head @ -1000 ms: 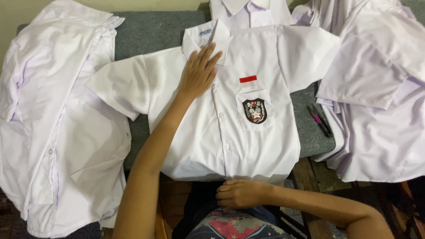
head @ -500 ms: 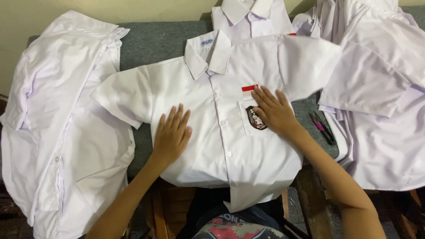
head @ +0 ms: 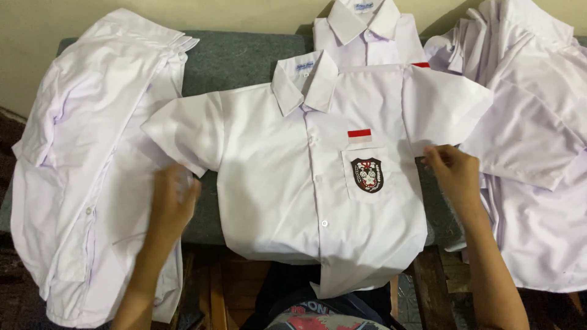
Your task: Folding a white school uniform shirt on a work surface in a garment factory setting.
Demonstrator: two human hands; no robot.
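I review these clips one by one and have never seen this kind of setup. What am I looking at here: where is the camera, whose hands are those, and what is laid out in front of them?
There is no machine here: a person works with two bare hands, and the single camera sits on their head, looking down. A white short-sleeved shirt lies spread flat, front up, on a grey padded surface. It is buttoned, with a small red-and-white patch and a dark badge on its chest pocket. The left hand is at the tip of one sleeve; it is blurred, so I cannot tell whether it grips the cloth. The right hand is at the edge of the other sleeve, fingers curled as if pinching it. Another collared white shirt lies behind, and piles of white shirts sit on the left and right.
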